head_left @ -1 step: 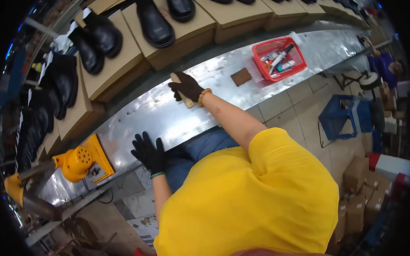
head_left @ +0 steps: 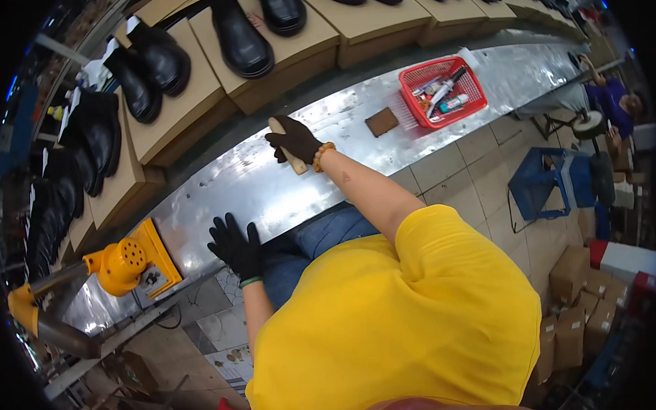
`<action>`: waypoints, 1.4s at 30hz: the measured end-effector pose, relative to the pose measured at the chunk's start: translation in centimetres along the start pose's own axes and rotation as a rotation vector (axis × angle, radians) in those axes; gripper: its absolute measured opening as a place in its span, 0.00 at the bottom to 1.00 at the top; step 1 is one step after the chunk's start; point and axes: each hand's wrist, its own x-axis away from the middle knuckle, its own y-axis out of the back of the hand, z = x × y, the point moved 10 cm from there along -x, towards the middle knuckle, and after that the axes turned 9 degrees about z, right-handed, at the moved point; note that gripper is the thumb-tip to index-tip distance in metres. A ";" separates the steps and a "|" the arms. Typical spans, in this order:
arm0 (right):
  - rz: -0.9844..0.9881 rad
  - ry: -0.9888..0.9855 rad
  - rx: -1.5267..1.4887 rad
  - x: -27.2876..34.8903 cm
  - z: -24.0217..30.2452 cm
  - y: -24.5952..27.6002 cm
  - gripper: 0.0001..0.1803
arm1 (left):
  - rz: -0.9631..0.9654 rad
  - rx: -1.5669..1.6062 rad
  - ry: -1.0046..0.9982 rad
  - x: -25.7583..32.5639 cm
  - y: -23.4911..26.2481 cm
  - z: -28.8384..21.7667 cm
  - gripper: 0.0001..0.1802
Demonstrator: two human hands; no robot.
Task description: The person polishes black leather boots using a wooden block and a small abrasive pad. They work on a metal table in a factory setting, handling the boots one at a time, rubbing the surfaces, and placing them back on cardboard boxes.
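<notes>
Passage: bench (head_left: pixel 229 172) between left fingers (head_left: pixel 232 226) and right fingers (head_left: pixel 278 139). Obstacles: boxes (head_left: pixel 288 70) and boots (head_left: pixel 241 43) beyond both; red basket (head_left: pixel 453 119) right of right fingers; yellow machine (head_left: pixel 123 264) left of left fingers.

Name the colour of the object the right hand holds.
The object is pale tan, seen best in the head view.

the left glove (head_left: pixel 240 256) is black, the right glove (head_left: pixel 299 139) dark brown, the tool (head_left: pixel 296 163) beige, the basket (head_left: pixel 458 118) red.

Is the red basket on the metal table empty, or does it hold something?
Not empty: small items lie inside the red basket, including a teal and white container.
</notes>
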 end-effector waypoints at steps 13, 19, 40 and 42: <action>0.043 0.012 -0.115 -0.2 -1.8 0.9 0.32 | 0.252 0.025 0.092 0.1 -1.0 -0.2 0.43; 0.044 -0.005 -0.053 0.0 -1.1 0.5 0.31 | 0.416 0.047 0.126 0.1 -1.1 -0.1 0.48; 0.088 -0.010 -0.013 0.1 -1.0 -0.1 0.28 | 0.522 0.105 0.173 1.7 -0.7 -0.1 0.51; 0.088 -0.012 0.007 0.1 -1.0 -0.2 0.26 | 0.549 0.116 0.180 2.0 -0.3 -0.2 0.51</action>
